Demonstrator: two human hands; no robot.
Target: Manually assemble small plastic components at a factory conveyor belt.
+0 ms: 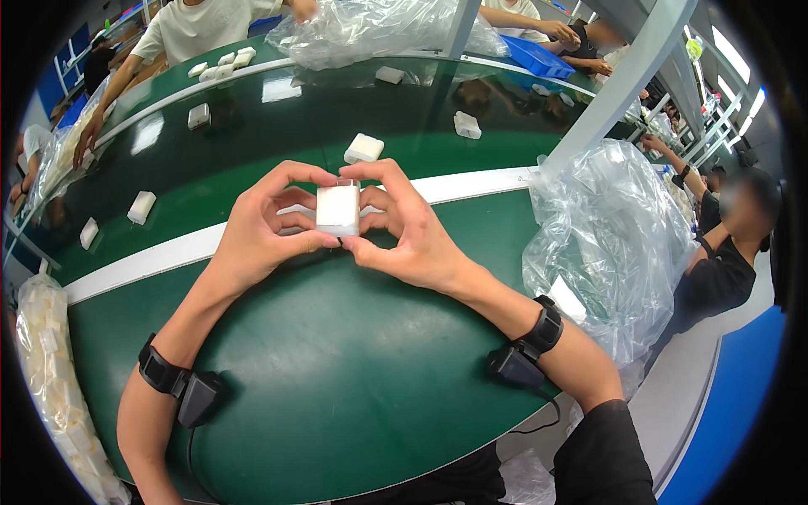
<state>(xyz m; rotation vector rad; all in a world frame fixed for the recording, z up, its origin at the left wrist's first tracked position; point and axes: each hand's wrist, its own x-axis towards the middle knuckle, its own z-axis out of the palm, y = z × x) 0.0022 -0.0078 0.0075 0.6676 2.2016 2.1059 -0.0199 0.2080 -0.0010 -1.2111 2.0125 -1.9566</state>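
Both hands raised over the green desk (pixel 337 370), holding one small white block (pixel 338 210) between them. Left hand (pixel 257 231): thumb under the block's lower left corner, forefinger arched over the top, closed on it by the tips only. Right hand (pixel 412 231): thumb at the lower right corner, forefinger over the top, likewise pinching. Block upright, broad face toward the camera, clear of the desk, in front of the white rail (pixel 185 248) that divides the desk from the belt (pixel 278 143).

A thin clear film or sleeve seems to stand proud at the block's top edge; too small to be sure.

Risks, judged from this grip:
- Hold is on corners and edges only. Smooth faces; if either thumb slackens, the block could pivot and drop to the desk.
- If there is film, a pull from one side could tear or wrinkle it, or drag the block out of the other hand.
- Loose blocks (pixel 364 149) ride on the belt just beyond; a dropped piece bouncing past the rail would mix with them.
- Clear bag (pixel 614 236) sits close by the right forearm; an outward swing of the elbow may snag it.
- Wrist straps (pixel 539 332) trail cables near the desk edge; could catch.
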